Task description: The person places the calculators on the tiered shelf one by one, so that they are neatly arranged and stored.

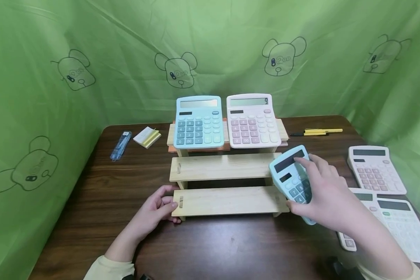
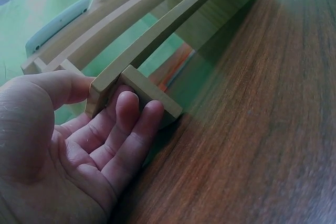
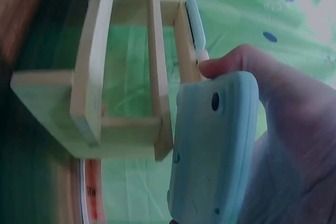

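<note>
A three-step wooden stand (image 1: 224, 201) sits mid-table. My left hand (image 1: 154, 210) grips the left end of its lowest board; in the left wrist view the thumb lies on the board's end and the fingers (image 2: 128, 108) curl beneath, by the leg. At the stand's right end, my right hand (image 1: 330, 198) holds a light blue calculator (image 1: 288, 177) by its sides, tilted, its keys partly hidden by the hand. The right wrist view shows that calculator's back (image 3: 205, 145) beside the stand. On the top step lean another blue calculator (image 1: 200, 124) and a white-and-pink one (image 1: 252, 124).
At the right lie a pink-keyed calculator (image 1: 376, 171), a large white one (image 1: 402, 229) and another partly hidden under my right forearm. Yellow-and-black pens (image 1: 316, 132) lie behind. Sticky notes (image 1: 147, 137) and a blue packet (image 1: 121, 146) are back left. Green curtain (image 1: 224, 46) surrounds the table.
</note>
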`<state>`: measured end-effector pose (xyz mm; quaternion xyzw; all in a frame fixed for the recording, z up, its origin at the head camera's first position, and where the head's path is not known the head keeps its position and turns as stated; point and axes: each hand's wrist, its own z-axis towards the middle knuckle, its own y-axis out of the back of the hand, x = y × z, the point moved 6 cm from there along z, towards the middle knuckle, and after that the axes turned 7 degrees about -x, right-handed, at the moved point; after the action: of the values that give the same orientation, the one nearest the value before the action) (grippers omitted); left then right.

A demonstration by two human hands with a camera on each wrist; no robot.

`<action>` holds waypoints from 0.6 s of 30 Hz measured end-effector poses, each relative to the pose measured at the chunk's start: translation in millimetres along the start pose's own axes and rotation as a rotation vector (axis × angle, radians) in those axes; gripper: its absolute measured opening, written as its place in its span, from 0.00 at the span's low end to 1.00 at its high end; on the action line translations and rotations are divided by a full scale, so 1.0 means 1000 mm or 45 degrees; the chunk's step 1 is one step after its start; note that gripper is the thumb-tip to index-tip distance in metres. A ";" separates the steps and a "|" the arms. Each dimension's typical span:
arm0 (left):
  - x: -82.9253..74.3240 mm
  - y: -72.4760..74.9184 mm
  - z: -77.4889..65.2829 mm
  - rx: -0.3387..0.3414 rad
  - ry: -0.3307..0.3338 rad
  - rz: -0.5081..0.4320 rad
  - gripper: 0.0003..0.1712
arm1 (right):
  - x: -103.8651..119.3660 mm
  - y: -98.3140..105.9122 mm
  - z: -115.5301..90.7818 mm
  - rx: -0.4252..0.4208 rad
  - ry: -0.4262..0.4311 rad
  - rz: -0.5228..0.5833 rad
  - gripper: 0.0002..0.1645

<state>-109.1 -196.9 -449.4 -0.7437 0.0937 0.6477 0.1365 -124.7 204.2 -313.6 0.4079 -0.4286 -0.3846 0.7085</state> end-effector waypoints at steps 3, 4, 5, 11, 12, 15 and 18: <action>-0.002 0.001 -0.001 0.005 -0.011 0.029 0.26 | 0.010 0.000 -0.003 -0.011 0.003 -0.034 0.61; -0.002 0.001 -0.001 0.010 -0.017 0.038 0.26 | 0.013 0.000 -0.005 -0.022 0.005 -0.040 0.60; -0.003 0.001 0.000 0.010 -0.024 0.051 0.26 | 0.016 0.000 -0.006 -0.035 0.010 -0.047 0.59; -0.003 0.003 -0.001 -0.003 -0.032 0.070 0.27 | 0.037 -0.007 -0.002 -0.072 0.085 -0.046 0.56; -0.003 0.003 -0.001 -0.005 -0.029 0.068 0.27 | 0.040 -0.008 -0.001 -0.071 0.093 -0.046 0.56; -0.001 0.003 -0.001 -0.014 -0.011 0.064 0.27 | 0.045 -0.010 0.001 -0.086 0.095 -0.040 0.54; -0.001 0.003 0.000 -0.018 0.000 0.068 0.27 | 0.049 -0.011 0.003 -0.120 0.097 -0.025 0.53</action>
<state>-110.0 -199.8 -448.9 -0.7419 0.1089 0.6518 0.1137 -113.0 155.1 -308.3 0.3926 -0.3787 -0.3956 0.7389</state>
